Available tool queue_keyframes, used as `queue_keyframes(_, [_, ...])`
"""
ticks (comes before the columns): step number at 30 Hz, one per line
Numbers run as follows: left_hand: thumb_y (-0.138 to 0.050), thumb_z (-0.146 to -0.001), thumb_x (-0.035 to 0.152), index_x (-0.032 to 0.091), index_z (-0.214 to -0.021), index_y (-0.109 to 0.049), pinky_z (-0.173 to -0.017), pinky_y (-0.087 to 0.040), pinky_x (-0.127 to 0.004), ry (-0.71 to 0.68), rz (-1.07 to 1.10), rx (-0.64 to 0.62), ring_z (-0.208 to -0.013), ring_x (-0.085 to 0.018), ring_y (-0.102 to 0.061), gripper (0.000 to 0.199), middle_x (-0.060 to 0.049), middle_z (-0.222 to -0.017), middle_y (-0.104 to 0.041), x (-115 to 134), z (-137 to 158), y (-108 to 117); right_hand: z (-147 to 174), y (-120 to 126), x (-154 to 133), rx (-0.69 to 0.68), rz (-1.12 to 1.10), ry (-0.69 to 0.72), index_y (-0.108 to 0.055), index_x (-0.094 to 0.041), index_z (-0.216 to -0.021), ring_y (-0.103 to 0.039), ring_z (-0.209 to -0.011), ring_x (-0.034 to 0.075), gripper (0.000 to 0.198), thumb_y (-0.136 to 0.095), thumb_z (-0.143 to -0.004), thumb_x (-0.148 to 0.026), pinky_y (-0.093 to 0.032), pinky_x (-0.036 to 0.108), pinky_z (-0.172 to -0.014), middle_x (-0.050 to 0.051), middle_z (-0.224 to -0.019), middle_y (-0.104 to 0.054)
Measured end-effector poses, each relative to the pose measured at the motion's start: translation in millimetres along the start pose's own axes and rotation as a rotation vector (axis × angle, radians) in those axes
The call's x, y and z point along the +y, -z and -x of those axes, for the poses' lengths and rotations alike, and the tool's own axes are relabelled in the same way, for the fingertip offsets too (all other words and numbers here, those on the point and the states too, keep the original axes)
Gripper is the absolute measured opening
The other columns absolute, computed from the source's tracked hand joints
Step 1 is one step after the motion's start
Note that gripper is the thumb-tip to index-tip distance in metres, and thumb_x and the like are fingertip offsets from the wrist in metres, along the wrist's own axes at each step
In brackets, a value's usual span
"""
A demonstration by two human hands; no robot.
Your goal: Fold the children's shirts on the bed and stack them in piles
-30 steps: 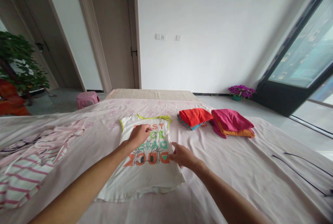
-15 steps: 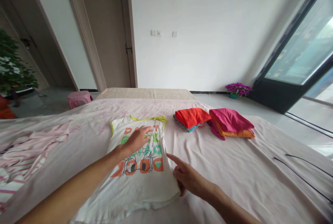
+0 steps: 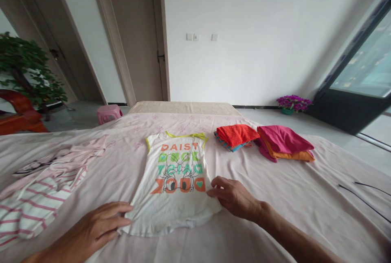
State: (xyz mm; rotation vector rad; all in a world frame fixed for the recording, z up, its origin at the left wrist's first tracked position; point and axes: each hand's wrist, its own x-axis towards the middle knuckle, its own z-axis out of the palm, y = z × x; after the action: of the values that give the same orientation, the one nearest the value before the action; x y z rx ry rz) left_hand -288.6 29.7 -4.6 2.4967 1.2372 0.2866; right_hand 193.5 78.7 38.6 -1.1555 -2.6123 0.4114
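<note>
A white sleeveless top (image 3: 171,210) with yellow trim, a small bow at the neck and a printed cartoon face lies spread out on the pink sheet (image 3: 259,230). Its neckline points away from me. My left hand (image 3: 97,224) is at the lower left corner of the hem, fingers stretched and apart, their tips touching the cloth. On the opposite side, my right hand (image 3: 235,197) has curled fingers pinching the right side edge above the hem.
Folded red clothing (image 3: 236,135) and a magenta-and-orange folded pile (image 3: 285,142) lie at the back right. Loose pink and striped clothes (image 3: 36,202) are heaped at left. Dark cords (image 3: 363,200) rest at right. A pink stool (image 3: 109,114) stands beyond the sheet.
My left hand has moved from the printed chest down to the left hem corner. My right hand went from a pointing finger to curled fingers at the side edge. The view has shifted left.
</note>
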Motion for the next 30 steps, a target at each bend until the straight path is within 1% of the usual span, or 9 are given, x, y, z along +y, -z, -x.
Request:
queue_keyframes(4, [-0.054,-0.090,0.029,0.032,-0.093,-0.073,-0.104,-0.045,-0.029,0.058,0.147,0.140,-0.116,-0.020,-0.061,0.020,-0.002,-0.121,-0.069,8.7,-14.6,-2.6,2.0,-6.0,3.9,0.120,-0.014,0.088,-0.074,-0.031,-0.101,-0.057,-0.110,0.023,0.028,-0.053,-0.086,-0.018,-0.044,0.037,-0.093,0.009,-0.126,-0.060])
queue_keyframes(6, [-0.054,-0.089,0.036,0.028,-0.091,-0.071,-0.105,-0.044,-0.031,0.139,0.258,0.253,-0.118,-0.021,-0.059,0.019,-0.003,-0.117,-0.070,10.6,-26.5,3.1,-2.4,-8.7,6.5,0.178,-0.135,0.117,-0.072,-0.026,-0.101,-0.058,-0.106,0.023,0.023,-0.052,-0.090,-0.027,-0.044,0.039,-0.093,0.010,-0.117,-0.064])
queue_keyframes(11, [-0.051,-0.088,0.049,0.021,-0.109,-0.060,-0.082,-0.054,-0.029,0.455,0.673,0.487,-0.089,-0.020,-0.066,0.036,-0.002,-0.092,-0.070,3.3,-87.2,28.6,-47.8,-13.1,21.9,0.404,-0.554,-0.328,-0.059,-0.017,-0.071,-0.051,-0.059,0.013,0.044,-0.045,-0.093,-0.052,-0.041,0.024,-0.056,0.000,-0.062,-0.055])
queue_keyframes(14, [-0.059,-0.080,0.049,0.018,-0.109,-0.057,-0.065,-0.053,-0.028,0.547,0.904,0.521,-0.073,-0.019,-0.065,0.043,-0.001,-0.082,-0.068,-12.0,-137.1,30.8,-86.0,-15.4,42.0,0.421,-0.698,-0.516,-0.056,-0.018,-0.071,-0.046,-0.051,0.011,0.042,-0.046,-0.090,-0.054,-0.035,0.022,-0.049,-0.003,-0.056,-0.048])
queue_keyframes(16, [-0.062,-0.075,0.047,0.016,-0.110,-0.057,-0.059,-0.051,-0.027,0.629,0.941,0.496,-0.068,-0.019,-0.065,0.047,-0.002,-0.077,-0.067,-25.5,-161.2,24.6,-102.4,-17.9,58.1,0.379,-0.612,-0.606,-0.062,-0.017,-0.076,-0.050,-0.054,0.013,0.035,-0.048,-0.089,-0.047,-0.036,0.022,-0.051,-0.002,-0.059,-0.053])
queue_keyframes(20, [-0.059,-0.078,0.048,0.016,-0.121,-0.053,-0.065,-0.053,-0.031,0.629,0.625,0.493,-0.074,-0.021,-0.068,0.054,-0.008,-0.095,-0.069,-45.1,-162.2,12.3,-96.7,-20.8,77.3,0.453,-0.218,-0.635,-0.068,-0.019,-0.105,-0.062,-0.075,0.017,0.028,-0.056,-0.085,-0.034,-0.044,0.026,-0.067,0.005,-0.090,-0.068])
queue_keyframes(23, [-0.058,-0.082,0.049,0.022,-0.123,-0.054,-0.081,-0.054,-0.033,0.392,0.244,0.551,-0.097,-0.022,-0.066,0.049,-0.008,-0.118,-0.063,-41.0,-128.4,10.5,-70.2,-17.9,65.4,0.489,-0.090,-0.465,-0.066,-0.021,-0.111,-0.063,-0.079,0.017,0.029,-0.053,-0.089,-0.034,-0.046,0.029,-0.074,0.007,-0.104,-0.068])
queue_keyframes(27, [-0.063,-0.084,0.036,0.029,-0.126,-0.057,-0.097,-0.050,-0.031,0.074,-0.014,0.378,-0.115,-0.021,-0.060,0.043,-0.004,-0.127,-0.059,-20.5,-88.7,4.8,-45.5,-16.5,30.6,0.292,0.044,-0.080,-0.065,-0.024,-0.116,-0.059,-0.104,0.022,0.033,-0.061,-0.084,-0.026,-0.044,0.034,-0.090,0.007,-0.114,-0.067])
queue_keyframes(30, [-0.056,-0.088,0.026,0.030,-0.122,-0.060,-0.099,-0.049,-0.030,0.030,-0.144,0.375,-0.114,-0.018,-0.060,0.035,-0.003,-0.126,-0.061,-13.0,-89.6,-4.8,-50.8,-22.5,19.1,0.196,0.157,-0.042,-0.063,-0.023,-0.120,-0.056,-0.108,0.023,0.041,-0.057,-0.081,-0.014,-0.041,0.035,-0.093,0.007,-0.117,-0.066])
